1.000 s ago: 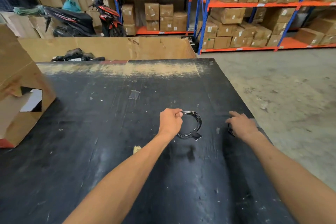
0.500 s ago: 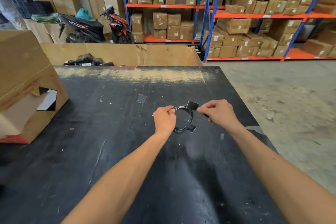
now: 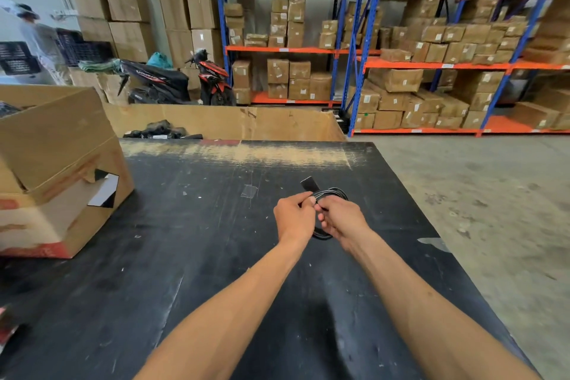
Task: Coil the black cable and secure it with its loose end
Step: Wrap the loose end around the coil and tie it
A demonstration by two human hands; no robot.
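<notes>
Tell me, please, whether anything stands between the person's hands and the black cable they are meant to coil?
Nothing visible does. The left hand and the right hand both already grip the coiled black cable over the black table. A flat black tab sticks up behind the left hand's fingers and blocks neither hand.

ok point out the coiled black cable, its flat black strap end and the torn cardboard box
coiled black cable (image 3: pixel 337 192), head view, far arc of the loop
flat black strap end (image 3: pixel 310 184), head view, middle of the tab
torn cardboard box (image 3: pixel 61 145), head view, upper side wall
</notes>
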